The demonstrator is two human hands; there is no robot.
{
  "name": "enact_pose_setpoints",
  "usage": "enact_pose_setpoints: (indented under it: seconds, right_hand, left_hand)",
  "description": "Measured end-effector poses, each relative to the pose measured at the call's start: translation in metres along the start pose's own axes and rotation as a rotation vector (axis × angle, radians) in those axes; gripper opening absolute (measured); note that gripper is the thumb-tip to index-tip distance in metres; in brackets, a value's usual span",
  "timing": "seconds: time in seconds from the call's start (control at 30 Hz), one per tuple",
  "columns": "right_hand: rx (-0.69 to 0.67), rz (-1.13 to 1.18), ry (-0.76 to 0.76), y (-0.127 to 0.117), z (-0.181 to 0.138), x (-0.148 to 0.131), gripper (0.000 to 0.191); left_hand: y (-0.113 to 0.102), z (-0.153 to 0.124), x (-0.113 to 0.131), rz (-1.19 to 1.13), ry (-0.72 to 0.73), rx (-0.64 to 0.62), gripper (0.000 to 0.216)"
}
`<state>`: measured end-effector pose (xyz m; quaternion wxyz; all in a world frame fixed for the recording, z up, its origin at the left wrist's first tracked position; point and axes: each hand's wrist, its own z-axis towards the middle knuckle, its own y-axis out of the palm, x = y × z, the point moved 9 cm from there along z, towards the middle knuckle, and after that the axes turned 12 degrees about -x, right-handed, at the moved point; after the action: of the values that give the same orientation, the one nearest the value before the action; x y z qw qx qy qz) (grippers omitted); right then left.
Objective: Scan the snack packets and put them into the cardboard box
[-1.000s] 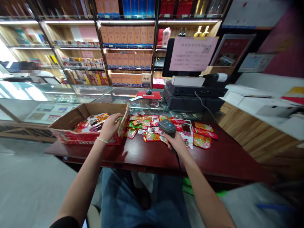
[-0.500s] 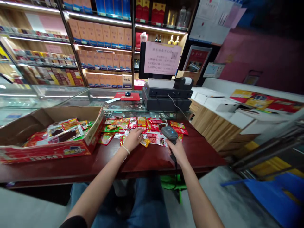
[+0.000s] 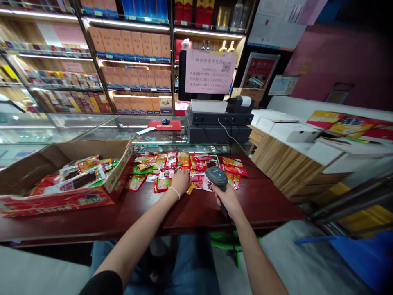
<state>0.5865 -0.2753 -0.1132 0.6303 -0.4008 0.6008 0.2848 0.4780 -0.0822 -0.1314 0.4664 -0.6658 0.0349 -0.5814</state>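
Head view. Dark red table (image 3: 196, 211) with a spread of snack packets (image 3: 172, 160) along its far edge, just beside the open cardboard box (image 3: 118, 180) at the left, which holds more of the same.

Left hand (image 3: 181, 181) is palm down on the near packets, fingers together and touching them. Cannot tell whether a packet is pinched.

Right hand (image 3: 226, 199) is wrapped tight round the handle of a black scanner (image 3: 216, 176). The scanner's head is raised just above the right part of the spread, near the left hand, and its cord hangs off the table's near edge.

Behind the table is a glass counter (image 3: 123, 123) with a till (image 3: 219, 123) on it. A pink notice (image 3: 210, 71) is stuck to the screen above. Shelves of boxed goods (image 3: 135, 45) stand at the back.
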Motion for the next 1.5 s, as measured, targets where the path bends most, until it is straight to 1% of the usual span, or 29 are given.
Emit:
enact_pose_setpoints:
  seconds: [0.1,0.17,0.3,0.43,0.5,0.6,0.7,0.77,0.87,0.9,0.97,1.07,1.17,1.3,1.4,1.5]
  right_hand:
    - [0.012,-0.008,0.008,-0.001,-0.002,0.0,0.036]
    - [0.026,-0.014,-0.001,-0.001,-0.003,-0.003,0.036]
    - [0.013,-0.047,-0.031,0.003,-0.005,-0.008,0.034]
    - [0.025,-0.087,-0.046,0.007,-0.005,-0.009,0.033]
    - [0.021,-0.092,-0.052,0.011,-0.005,-0.011,0.032]
    - [0.018,-0.073,-0.077,0.016,-0.007,-0.018,0.033]
    - [0.001,-0.043,-0.099,0.026,-0.007,-0.025,0.034]
    - [-0.016,-0.027,-0.1,0.036,-0.006,-0.028,0.036]
    - [-0.049,-0.01,-0.084,0.055,-0.003,-0.03,0.038]
    - [-0.063,-0.011,-0.076,0.063,-0.002,-0.03,0.039]
    - [-0.096,-0.026,-0.077,0.077,-0.001,-0.033,0.042]
    - [-0.128,-0.067,-0.108,0.094,0.001,-0.037,0.045]
    - [-0.147,-0.102,-0.13,0.104,0.004,-0.037,0.038]
    - [-0.145,-0.149,-0.123,0.106,0.008,-0.03,0.029]
    - [-0.147,-0.14,-0.123,0.106,0.007,-0.031,0.03]
    - [-0.147,-0.12,-0.145,0.107,0.003,-0.039,0.034]
  left_hand:
    - [0.003,-0.014,-0.002,-0.014,-0.029,0.022,0.011]
    - [0.001,-0.025,-0.002,-0.063,-0.011,0.047,0.01]
    - [-0.01,-0.043,-0.003,-0.25,0.055,0.093,0.013]
    - [-0.022,-0.051,-0.005,-0.213,0.06,0.057,0.016]
    - [-0.035,-0.053,-0.005,-0.194,0.083,0.065,0.014]
    - [-0.066,-0.061,-0.015,-0.223,0.086,0.182,0.015]
    - [-0.097,-0.074,-0.043,-0.345,0.004,0.341,0.018]
    - [-0.108,-0.082,-0.067,-0.492,-0.057,0.405,0.027]
    - [-0.111,-0.091,-0.096,-0.694,-0.116,0.455,0.044]
    - [-0.112,-0.093,-0.102,-0.726,-0.122,0.47,0.048]
    - [-0.114,-0.094,-0.108,-0.725,-0.112,0.497,0.048]
    - [-0.116,-0.094,-0.107,-0.632,-0.083,0.515,0.039]
    - [-0.115,-0.091,-0.104,-0.554,-0.059,0.492,0.034]
    - [-0.113,-0.089,-0.105,-0.492,-0.046,0.47,0.032]
    - [-0.111,-0.089,-0.104,-0.475,-0.032,0.465,0.031]
    - [-0.115,-0.094,-0.091,-0.408,-0.023,0.494,0.029]
